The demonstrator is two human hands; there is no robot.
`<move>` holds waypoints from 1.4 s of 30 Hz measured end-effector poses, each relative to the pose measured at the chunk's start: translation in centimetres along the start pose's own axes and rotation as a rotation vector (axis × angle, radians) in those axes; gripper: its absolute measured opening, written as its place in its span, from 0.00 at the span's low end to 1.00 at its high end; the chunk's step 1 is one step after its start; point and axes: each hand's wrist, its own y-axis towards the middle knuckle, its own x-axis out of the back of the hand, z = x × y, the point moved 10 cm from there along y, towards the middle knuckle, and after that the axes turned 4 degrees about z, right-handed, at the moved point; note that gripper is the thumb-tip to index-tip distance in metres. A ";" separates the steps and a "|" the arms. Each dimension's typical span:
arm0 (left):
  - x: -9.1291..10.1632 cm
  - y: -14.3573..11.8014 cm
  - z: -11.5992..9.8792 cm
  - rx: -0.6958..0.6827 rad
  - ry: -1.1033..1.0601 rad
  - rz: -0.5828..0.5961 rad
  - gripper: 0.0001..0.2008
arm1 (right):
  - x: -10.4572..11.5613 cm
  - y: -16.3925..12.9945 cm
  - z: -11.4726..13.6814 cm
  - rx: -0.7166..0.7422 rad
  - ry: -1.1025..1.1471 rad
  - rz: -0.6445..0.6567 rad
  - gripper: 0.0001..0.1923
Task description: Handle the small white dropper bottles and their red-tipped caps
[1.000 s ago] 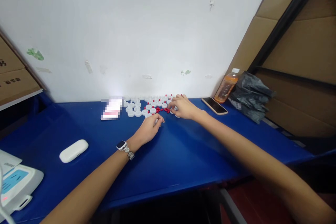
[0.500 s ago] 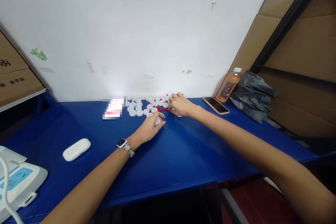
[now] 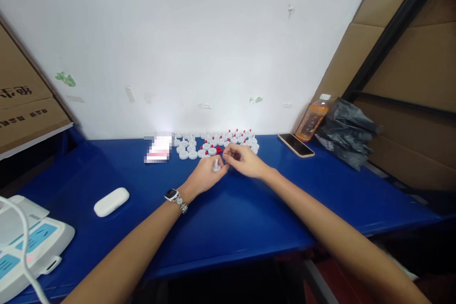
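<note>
Hands meet over white cap — grip half-hidden.

This looked like a small packing workshop. A blue workbench stood against a bare wall, with cardboard boxes and rows of white caps

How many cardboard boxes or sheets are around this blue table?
2: one cardboard box at the far left beside the blue table, one large cardboard sheet leaning at the right behind the black bag. More may lie out of view.
</note>
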 end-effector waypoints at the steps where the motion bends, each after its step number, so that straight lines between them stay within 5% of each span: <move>1: 0.0 0.0 0.2 0.013 0.009 -0.001 0.18 | -0.2 -0.2 -0.2 -0.009 0.044 -0.021 0.08; 8: 0.2 0.1 0.9 0.057 0.147 -0.037 0.22 | -1.3 -0.7 -4.2 -0.186 0.570 -0.155 0.17; 17: -0.3 -0.1 0.7 0.082 0.223 0.007 0.25 | 0.1 -1.4 -4.9 -0.241 0.650 -0.342 0.17; 28: -0.2 -0.2 0.5 0.109 0.221 0.023 0.23 | -0.6 -1.2 -4.7 -0.225 0.679 -0.293 0.17; 35: -0.4 -0.3 -0.1 0.035 0.246 0.022 0.06 | -1.4 -0.9 -2.4 -0.109 0.577 -0.178 0.17; 42: -0.7 -0.6 0.5 0.081 0.276 0.039 0.12 | -2.3 -1.0 -1.4 -0.123 0.514 -0.074 0.17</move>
